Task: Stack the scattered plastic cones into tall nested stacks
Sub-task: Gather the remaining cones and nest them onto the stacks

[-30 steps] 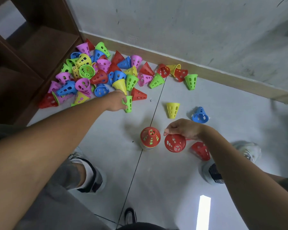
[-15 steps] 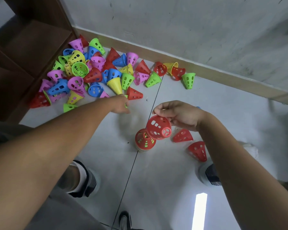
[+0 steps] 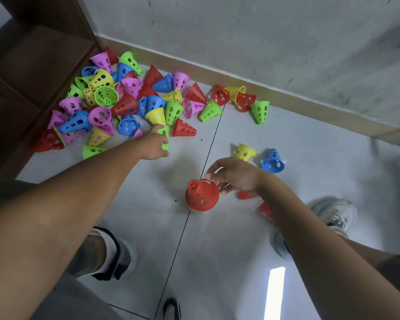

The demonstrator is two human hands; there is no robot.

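A short stack of red perforated cones [image 3: 202,196] stands on the grey floor near the tile seam. My right hand [image 3: 234,175] hovers at its far right side, fingers loosely curled, fingertips at the top cone's edge without closing round it. My left hand [image 3: 154,145] reaches to the near edge of the big pile of mixed cones [image 3: 125,100] and grips a green cone [image 3: 165,133]. Two loose red cones [image 3: 245,195] lie partly hidden under my right wrist and forearm. A yellow cone [image 3: 246,152] and a blue cone [image 3: 273,160] lie just beyond my right hand.
A dark wooden shelf unit [image 3: 32,65] borders the pile on the left. The wall and its baseboard [image 3: 286,98] run behind, with several cones along it. My shoes [image 3: 333,215] [image 3: 116,257] stand on either side of the stack.
My right hand carried a red cone over to the red stack and set it on top. My left hand stayed at the pile's edge on the green cone.
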